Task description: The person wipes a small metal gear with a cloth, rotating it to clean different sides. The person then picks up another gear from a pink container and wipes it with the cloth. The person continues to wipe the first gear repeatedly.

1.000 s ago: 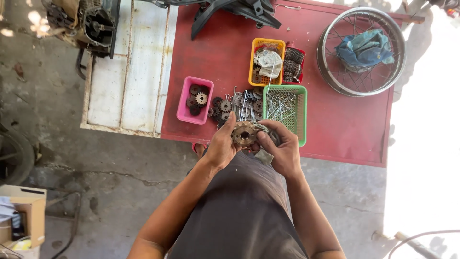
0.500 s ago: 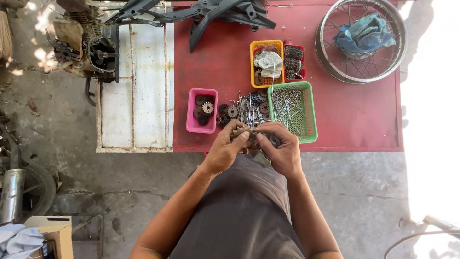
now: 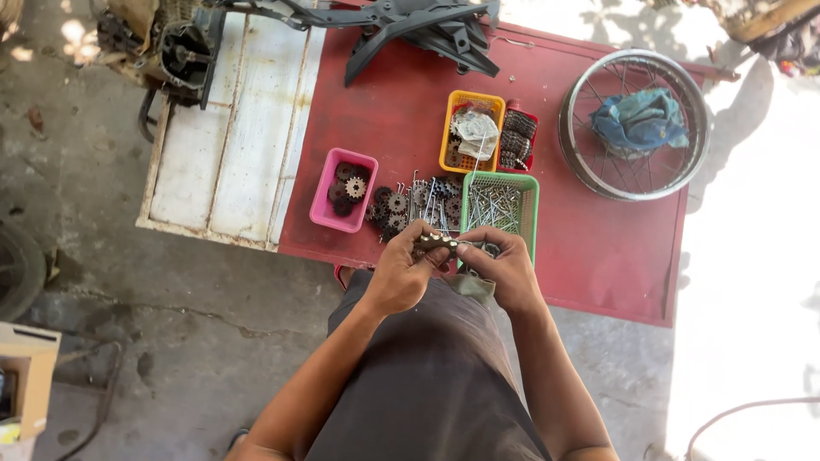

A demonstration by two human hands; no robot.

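Both my hands meet over the near edge of the red table (image 3: pixel 615 248). My left hand (image 3: pixel 401 269) grips a rusty sprocket (image 3: pixel 434 243), now seen edge-on. My right hand (image 3: pixel 506 266) pinches the sprocket's right side and also clutches a grey rag (image 3: pixel 475 286) that hangs below it. Just beyond my hands lies a loose pile of small sprockets and spokes (image 3: pixel 418 203). A pink tray (image 3: pixel 328 212) with a few sprockets stands to the left of the pile, and a green basket (image 3: pixel 528 213) of metal spokes to the right.
An orange basket (image 3: pixel 450 128) and a small red tray (image 3: pixel 530 141) of chain pieces stand further back. A spoked wheel rim (image 3: pixel 589 171) with a blue cloth lies at the right. Black plastic bodywork (image 3: pixel 418 30) lies at the far edge; an engine (image 3: pixel 175 47) sits far left by a white panel (image 3: pixel 231 137).
The sprocket faced the camera a second ago; my hands have turned it until only its edge shows. My view has shifted slightly over the table.
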